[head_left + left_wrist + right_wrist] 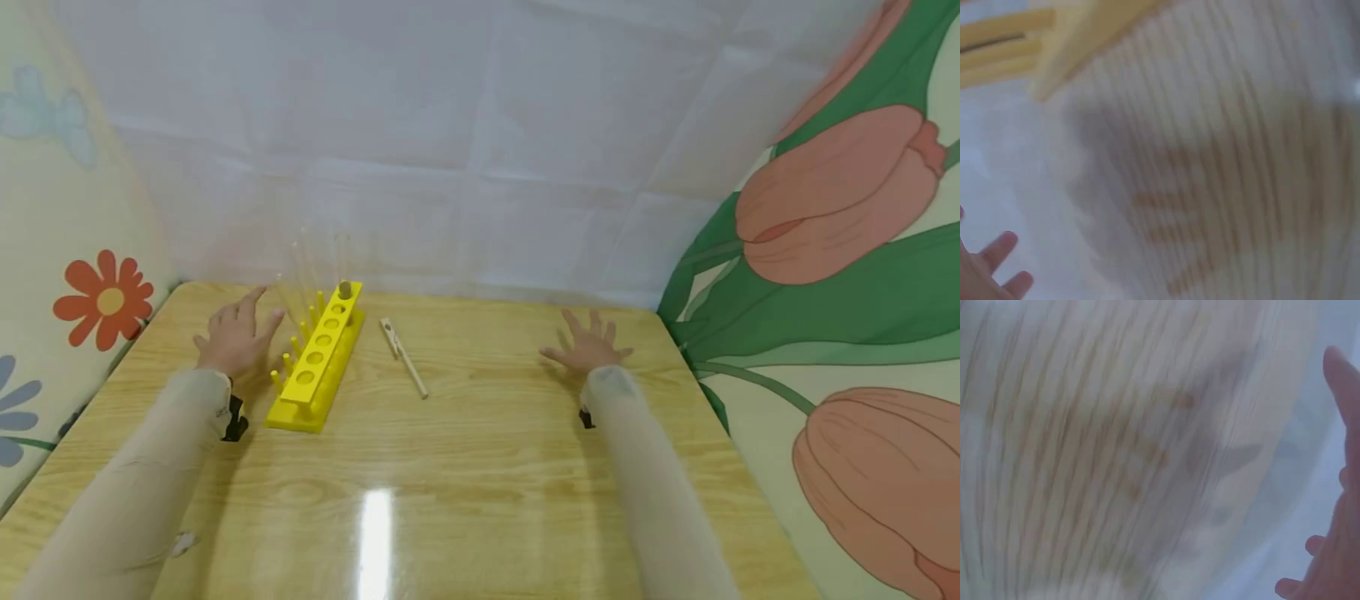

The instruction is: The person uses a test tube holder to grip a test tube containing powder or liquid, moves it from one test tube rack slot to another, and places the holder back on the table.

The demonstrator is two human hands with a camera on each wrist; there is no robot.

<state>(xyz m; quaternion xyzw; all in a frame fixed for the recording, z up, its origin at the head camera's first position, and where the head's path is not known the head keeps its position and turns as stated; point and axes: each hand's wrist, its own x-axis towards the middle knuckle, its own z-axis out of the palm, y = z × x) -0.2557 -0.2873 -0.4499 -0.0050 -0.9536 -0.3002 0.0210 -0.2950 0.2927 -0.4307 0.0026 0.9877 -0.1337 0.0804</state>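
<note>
My left hand (pixel 234 337) is held with fingers spread over the table's left side, just left of a yellow test tube rack (pixel 321 350). It holds nothing; some fingertips (pixel 1002 249) show at the lower left of the left wrist view. The rack has a row of round holes and upright pegs. Clear test tubes (pixel 342 250) rise at its far end, one with something dark at its lower part. To the right of the rack lies a wooden test tube holder (pixel 405 358). My right hand (pixel 588 346), fingers splayed and holding nothing, is over the table's far right.
The wood-grain table (pixel 480 450) ends at a pale hanging cloth (pixel 480 167). Flower-patterned panels (pixel 832 200) stand along both sides. A small whitish scrap (pixel 183 543) lies beside the left sleeve. Dark wristbands sit on both wrists.
</note>
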